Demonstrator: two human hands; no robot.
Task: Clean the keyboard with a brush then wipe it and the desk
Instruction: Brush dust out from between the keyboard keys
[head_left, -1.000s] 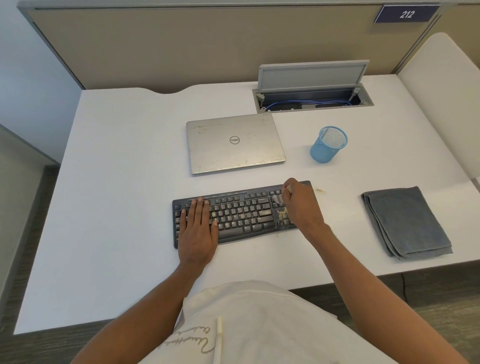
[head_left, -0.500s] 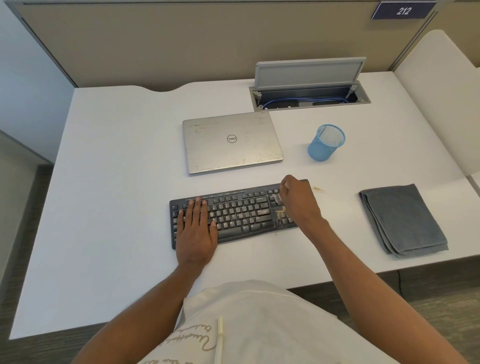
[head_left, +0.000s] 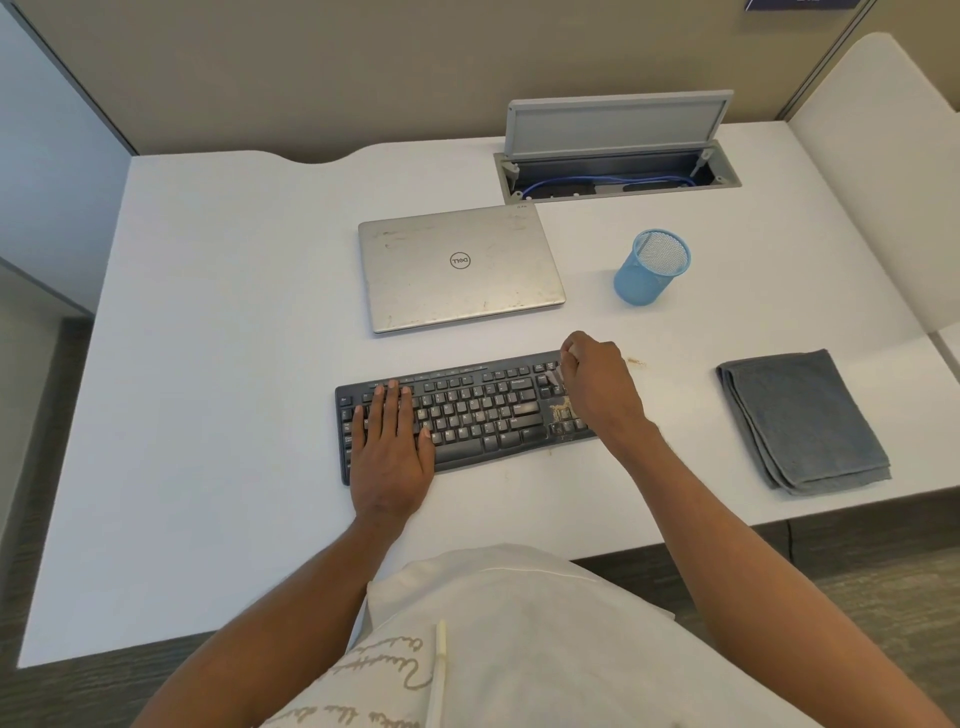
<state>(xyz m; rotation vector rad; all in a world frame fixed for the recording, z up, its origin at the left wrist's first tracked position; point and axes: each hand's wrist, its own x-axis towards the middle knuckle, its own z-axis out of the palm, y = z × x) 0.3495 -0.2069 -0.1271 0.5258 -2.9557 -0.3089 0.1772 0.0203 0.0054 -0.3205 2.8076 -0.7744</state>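
Head: white desk (head_left: 234, 364), beige partition (head_left: 363, 67).

Garment: off-white top (head_left: 519, 623), smooth fabric, well behind the fingers (head_left: 389, 410), over the torso. Tan cursive lettering (head_left: 387, 670) on its left side; wording not legible. Pale narrow strip (head_left: 440, 670) runs just beside the lettering. Forearms (head_left: 291, 597) uncovered back from the fingers.
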